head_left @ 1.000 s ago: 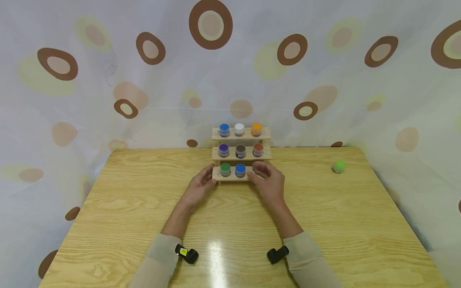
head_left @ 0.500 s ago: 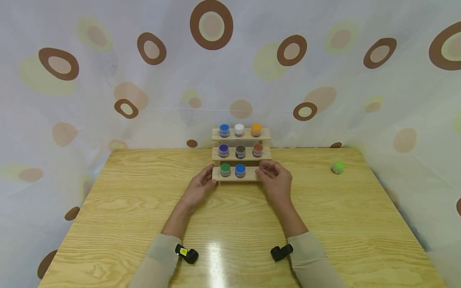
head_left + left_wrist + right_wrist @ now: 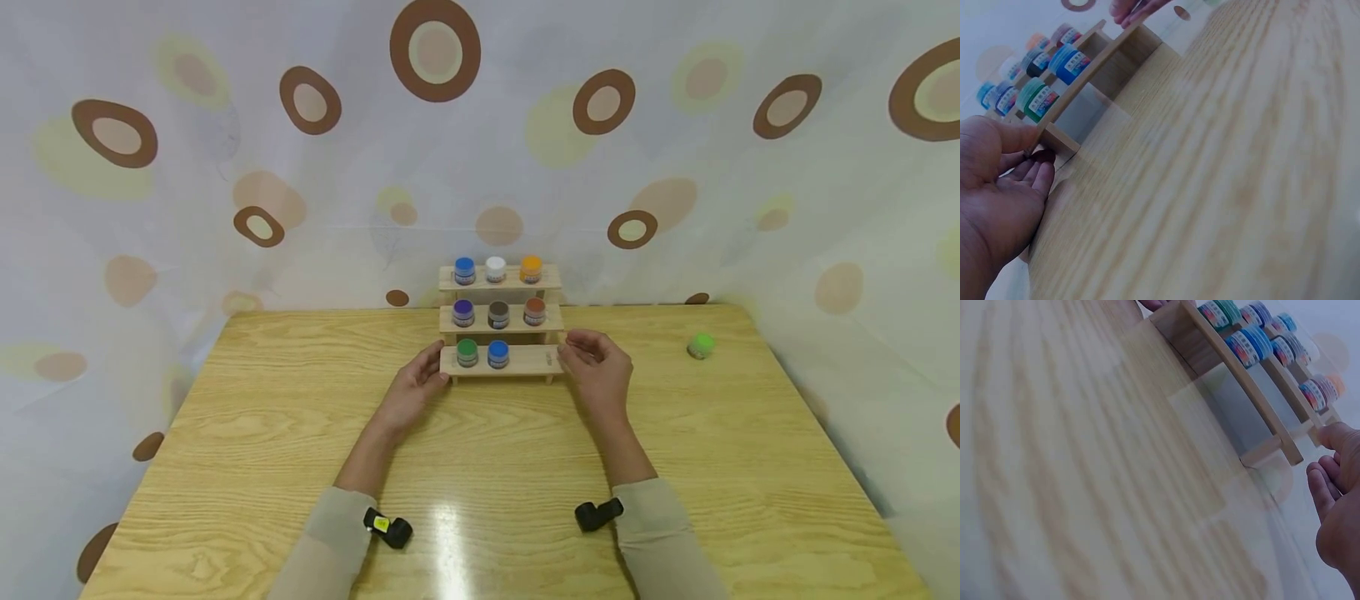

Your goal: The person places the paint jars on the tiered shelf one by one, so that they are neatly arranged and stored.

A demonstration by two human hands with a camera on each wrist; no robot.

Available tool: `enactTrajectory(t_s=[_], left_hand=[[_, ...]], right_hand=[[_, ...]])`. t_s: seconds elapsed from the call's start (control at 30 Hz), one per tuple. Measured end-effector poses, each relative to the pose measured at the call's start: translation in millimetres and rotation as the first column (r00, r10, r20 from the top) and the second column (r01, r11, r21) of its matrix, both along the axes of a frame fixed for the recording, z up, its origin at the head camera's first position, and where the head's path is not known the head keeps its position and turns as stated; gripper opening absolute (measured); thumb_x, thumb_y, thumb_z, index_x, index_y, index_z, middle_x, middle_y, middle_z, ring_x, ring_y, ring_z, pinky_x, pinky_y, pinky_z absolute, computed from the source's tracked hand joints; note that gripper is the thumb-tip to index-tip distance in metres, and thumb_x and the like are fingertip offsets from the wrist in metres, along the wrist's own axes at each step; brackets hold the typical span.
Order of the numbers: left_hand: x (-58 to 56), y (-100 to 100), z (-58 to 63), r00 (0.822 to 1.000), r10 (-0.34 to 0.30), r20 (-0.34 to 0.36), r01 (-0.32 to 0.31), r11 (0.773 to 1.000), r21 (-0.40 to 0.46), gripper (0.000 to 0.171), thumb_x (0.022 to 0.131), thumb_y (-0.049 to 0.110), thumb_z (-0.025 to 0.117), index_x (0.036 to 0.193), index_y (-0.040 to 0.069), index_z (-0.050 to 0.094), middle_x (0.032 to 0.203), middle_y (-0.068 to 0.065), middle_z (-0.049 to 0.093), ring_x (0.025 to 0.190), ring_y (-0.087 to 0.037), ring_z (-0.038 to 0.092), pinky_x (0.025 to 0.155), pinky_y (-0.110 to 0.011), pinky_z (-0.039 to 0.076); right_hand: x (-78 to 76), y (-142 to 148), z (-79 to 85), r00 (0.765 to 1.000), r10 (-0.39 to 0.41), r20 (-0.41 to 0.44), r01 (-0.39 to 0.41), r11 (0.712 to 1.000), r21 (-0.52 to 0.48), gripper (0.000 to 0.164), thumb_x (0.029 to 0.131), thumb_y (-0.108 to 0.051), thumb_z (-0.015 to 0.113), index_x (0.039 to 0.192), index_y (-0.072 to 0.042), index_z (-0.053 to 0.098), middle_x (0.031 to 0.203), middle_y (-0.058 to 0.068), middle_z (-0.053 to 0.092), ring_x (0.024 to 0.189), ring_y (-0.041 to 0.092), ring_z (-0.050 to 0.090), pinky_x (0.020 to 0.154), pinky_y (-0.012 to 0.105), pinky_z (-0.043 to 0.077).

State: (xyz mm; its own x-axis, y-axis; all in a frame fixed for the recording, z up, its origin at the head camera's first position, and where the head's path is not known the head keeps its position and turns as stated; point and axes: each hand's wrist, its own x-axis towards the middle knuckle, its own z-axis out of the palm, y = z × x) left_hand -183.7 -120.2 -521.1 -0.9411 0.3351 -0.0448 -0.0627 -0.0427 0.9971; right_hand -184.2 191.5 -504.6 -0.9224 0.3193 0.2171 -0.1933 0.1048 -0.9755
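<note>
A three-tier wooden display rack (image 3: 517, 361) stands at the back of the table. Small paint jars sit on its shelves: a green-lidded jar (image 3: 467, 353) and a blue-lidded jar (image 3: 498, 354) on the lowest, with more on the two tiers above. My left hand (image 3: 412, 392) grips the left end of the lowest shelf, thumb above and fingers beneath, as the left wrist view shows. Beside the rack's right end is my right hand (image 3: 602, 379), fingers loosely bent and holding nothing. Whether its thumb (image 3: 1332, 434) touches the rack I cannot tell.
A light-green-lidded jar (image 3: 701, 346) stands apart on the right side of the wooden table (image 3: 712, 467). Behind the rack hangs a pale cloth (image 3: 337, 167) with brown and yellow circles, which also runs along both sides.
My right hand has moved rightward from beside the blue-lidded jar, along the lowest shelf, to past its right end. The left hand stays on the left end.
</note>
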Motion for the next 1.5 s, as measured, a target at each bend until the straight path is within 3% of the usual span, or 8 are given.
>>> enactTrajectory(t_s=[0.3, 0.53, 0.77, 1.13, 1.33, 1.5], left_hand=[[-0.4, -0.1, -0.1, 1.000, -0.006, -0.004, 0.006, 1.000, -0.007, 0.064, 0.111, 0.002, 0.050, 0.168, 0.001, 0.020, 0.165, -0.020, 0.037, 0.152, -0.033, 0.039, 0.121, -0.037, 0.040], [-0.2, -0.2, 0.9, 1.000, -0.001, -0.008, 0.001, 1.000, -0.007, 0.064, 0.111, 0.002, 0.050, 0.167, 0.000, 0.020, 0.165, -0.020, 0.038, 0.152, -0.033, 0.040, 0.120, -0.033, 0.041], [0.3, -1.0, 1.9, 1.000, -0.005, -0.002, 0.005, 1.000, -0.005, 0.064, 0.111, 0.004, 0.049, 0.168, 0.002, 0.019, 0.165, -0.017, 0.038, 0.152, -0.030, 0.040, 0.120, -0.033, 0.040], [0.7, 0.1, 1.1, 1.000, -0.005, -0.006, 0.005, 1.000, -0.009, 0.064, 0.111, 0.003, 0.050, 0.168, 0.001, 0.020, 0.164, -0.017, 0.039, 0.151, -0.031, 0.040, 0.120, -0.031, 0.041], [-0.7, -0.1, 1.1, 1.000, -0.004, -0.009, 0.004, 1.000, -0.010, 0.064, 0.111, 0.003, 0.049, 0.168, 0.001, 0.019, 0.164, -0.018, 0.039, 0.151, -0.031, 0.040, 0.119, -0.031, 0.041], [0.2, -0.4, 0.8, 1.000, -0.010, -0.014, 0.010, 1.000, -0.009, 0.064, 0.111, 0.002, 0.049, 0.168, 0.000, 0.019, 0.165, -0.020, 0.037, 0.152, -0.033, 0.039, 0.120, -0.032, 0.041]], right_hand=[[-1.4, 14.3, 0.0, 0.998, -0.052, 0.023, 0.053, 0.998, -0.026, 0.030, 0.091, -0.002, 0.082, 0.117, 0.009, 0.073, 0.118, 0.028, 0.071, 0.100, 0.019, 0.072, 0.086, 0.018, 0.060], [-0.6, 30.2, 7.4, 0.986, -0.156, 0.064, 0.156, 0.988, 0.004, 0.033, 0.092, 0.002, 0.080, 0.120, 0.015, 0.070, 0.121, 0.033, 0.069, 0.097, 0.018, 0.071, 0.083, 0.013, 0.058], [-4.2, 51.0, -1.0, 0.972, -0.232, 0.038, 0.232, 0.973, -0.006, 0.033, 0.090, -0.005, 0.084, 0.118, 0.008, 0.074, 0.118, 0.030, 0.072, 0.095, 0.012, 0.070, 0.083, 0.013, 0.058], [-4.4, 77.6, -3.8, 0.931, -0.360, 0.066, 0.361, 0.932, -0.012, 0.032, 0.086, -0.003, 0.087, 0.113, 0.008, 0.076, 0.102, 0.014, 0.075, 0.088, 0.008, 0.070, 0.078, 0.012, 0.057], [-3.5, 99.0, -4.2, 0.899, -0.435, 0.049, 0.435, 0.900, -0.007, 0.031, 0.084, -0.001, 0.088, 0.111, 0.008, 0.077, 0.099, 0.012, 0.076, 0.085, 0.007, 0.070, 0.076, 0.011, 0.056], [0.9, 112.3, -3.4, 0.870, -0.485, 0.089, 0.489, 0.872, -0.035, 0.032, 0.083, 0.000, 0.088, 0.112, 0.008, 0.077, 0.094, 0.004, 0.074, 0.083, 0.007, 0.069, 0.075, 0.011, 0.056]])
